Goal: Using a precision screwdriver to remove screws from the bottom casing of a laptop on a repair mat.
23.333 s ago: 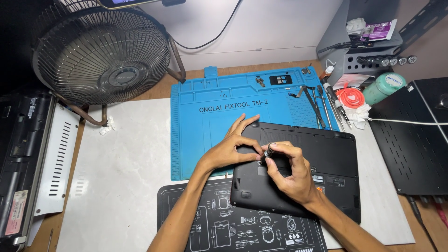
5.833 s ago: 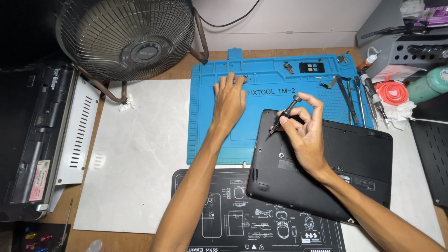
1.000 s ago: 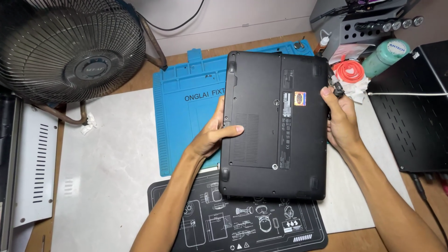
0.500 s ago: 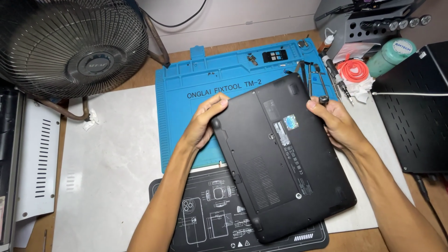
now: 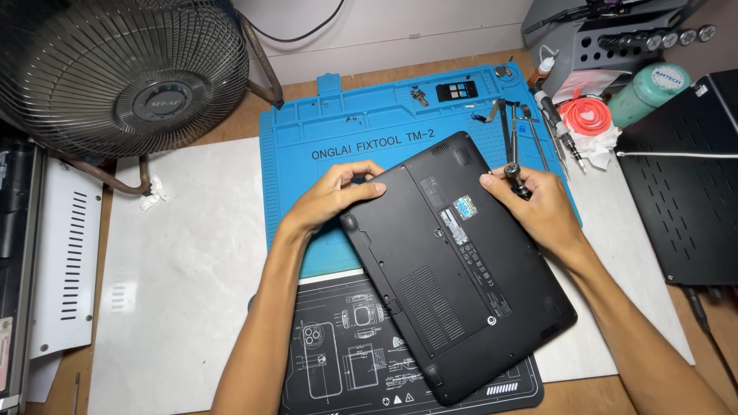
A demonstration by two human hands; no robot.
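A black laptop (image 5: 453, 269) lies bottom side up and turned at a slant on the table (image 5: 231, 127), its upper part over a blue silicone work mat (image 5: 369, 131) and its lower part over a black printed mat (image 5: 338, 369). The person's left hand (image 5: 334, 196) curls around the laptop's upper left edge, fingers bent over the rim and gripping it. The right hand (image 5: 538, 207) presses against the laptop's upper right edge, fingers closed on the rim, with a small screwdriver (image 5: 513, 165) tucked between them, its metal tip pointing up toward the mat's far side.

On the blue mat just beyond the right hand lie tweezers and slim metal tools (image 5: 530, 134). To their right sit a coil of red cord (image 5: 586, 117) and a green bottle (image 5: 649, 88) lying on its side. A black perforated panel (image 5: 684, 207) rests at the far right. A round wire-caged fan (image 5: 123, 73) stands at the upper left, beside a white sheet (image 5: 184, 269) that covers the table.
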